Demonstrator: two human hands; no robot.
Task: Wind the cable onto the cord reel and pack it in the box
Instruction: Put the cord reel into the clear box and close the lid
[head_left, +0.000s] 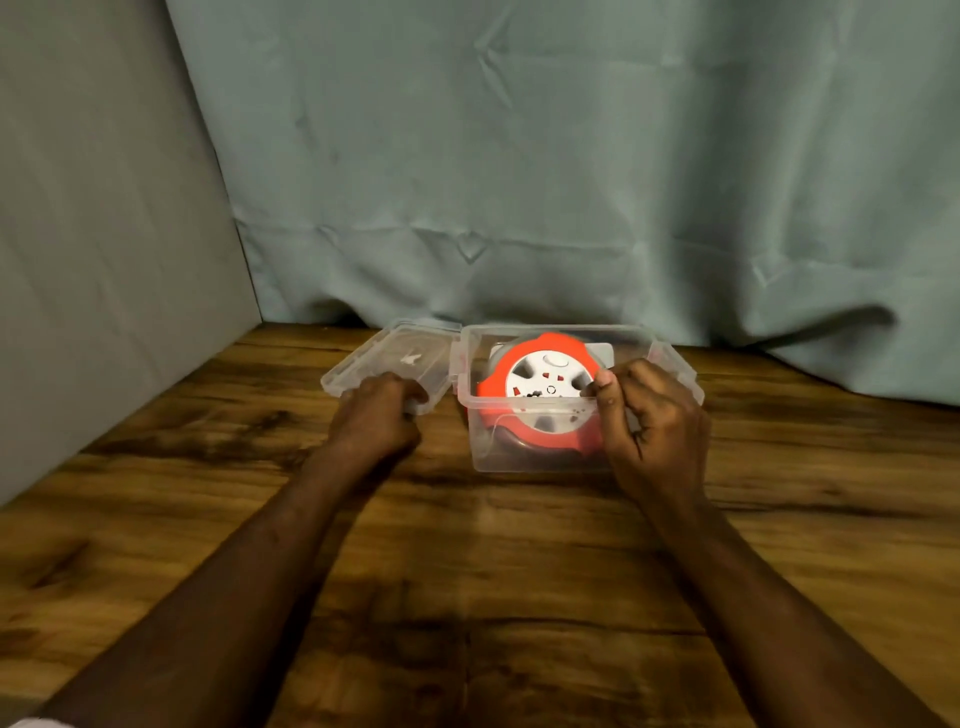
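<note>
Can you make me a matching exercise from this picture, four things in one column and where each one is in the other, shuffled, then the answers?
Things:
1. cord reel
2. lid
3. left hand
4. right hand

Places:
A. flat on the table, left of the box
B. on the box's right near corner
C. inside the clear box
D. gripping the lid's near edge

Pairs: 1-C, 2-A, 3-D, 4-B
</note>
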